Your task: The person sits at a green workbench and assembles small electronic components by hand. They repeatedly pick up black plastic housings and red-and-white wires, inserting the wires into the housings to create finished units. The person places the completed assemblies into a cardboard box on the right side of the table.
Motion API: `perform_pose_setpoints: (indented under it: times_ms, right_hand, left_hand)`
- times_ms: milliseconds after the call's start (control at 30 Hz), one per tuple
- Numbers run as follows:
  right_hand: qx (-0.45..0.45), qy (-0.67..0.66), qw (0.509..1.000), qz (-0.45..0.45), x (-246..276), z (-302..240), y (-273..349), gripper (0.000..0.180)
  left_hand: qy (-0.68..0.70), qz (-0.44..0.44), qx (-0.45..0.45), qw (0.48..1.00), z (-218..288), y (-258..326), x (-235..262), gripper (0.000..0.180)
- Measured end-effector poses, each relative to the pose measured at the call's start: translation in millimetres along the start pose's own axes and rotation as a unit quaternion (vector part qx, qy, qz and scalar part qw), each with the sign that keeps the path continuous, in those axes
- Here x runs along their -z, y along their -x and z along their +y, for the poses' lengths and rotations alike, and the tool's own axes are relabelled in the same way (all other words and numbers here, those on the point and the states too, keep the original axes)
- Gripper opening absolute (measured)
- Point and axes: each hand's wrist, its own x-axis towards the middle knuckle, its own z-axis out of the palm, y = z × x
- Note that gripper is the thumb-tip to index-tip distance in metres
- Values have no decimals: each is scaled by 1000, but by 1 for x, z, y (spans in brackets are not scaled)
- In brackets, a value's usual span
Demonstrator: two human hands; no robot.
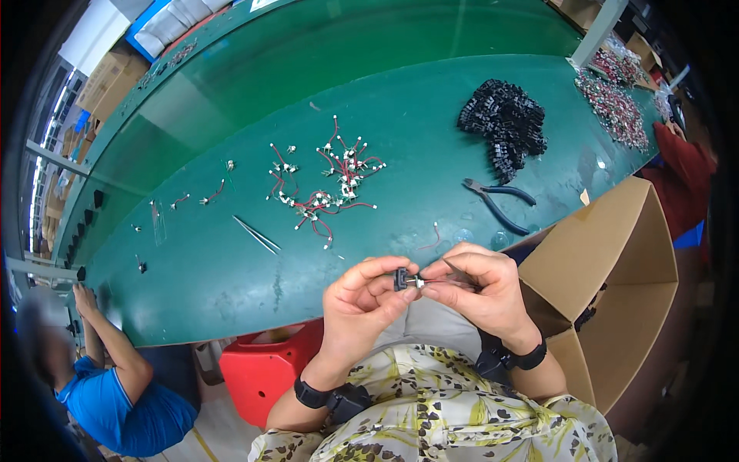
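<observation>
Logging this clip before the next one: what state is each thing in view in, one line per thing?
Left hand: pinching a small black part.
Right hand: fingertips at the part's metal end.
Pliers: lying on the green table, handles apart.
Tweezers: lying flat, untouched.
Red wire pieces: scattered loose.
Black parts: heaped.
Cardboard box: open.

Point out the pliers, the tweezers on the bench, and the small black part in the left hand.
pliers [500, 202]: head view, at the pivot.
tweezers [256, 234]: head view, mid-length.
small black part [401, 279]: head view, its body.
</observation>
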Motion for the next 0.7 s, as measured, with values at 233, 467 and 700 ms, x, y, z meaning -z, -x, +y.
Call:
perform_pose_setpoints:
  times_ms: [233, 467, 700]
  right_hand:
    - [155, 150, 973, 77, -3, -11, 0, 26]
    - [319, 341, 882, 61, -3, -11, -8, 31]
    - [315, 370, 872, 54, 0, -10, -10, 26]
  left_hand:
    - [133, -45, 84, 987, -2, -1, 13, 39]
    - [219, -49, 156, 962, -9, 0, 16, 44]
    - [154, -53, 146, 976, -8, -2, 15, 42]
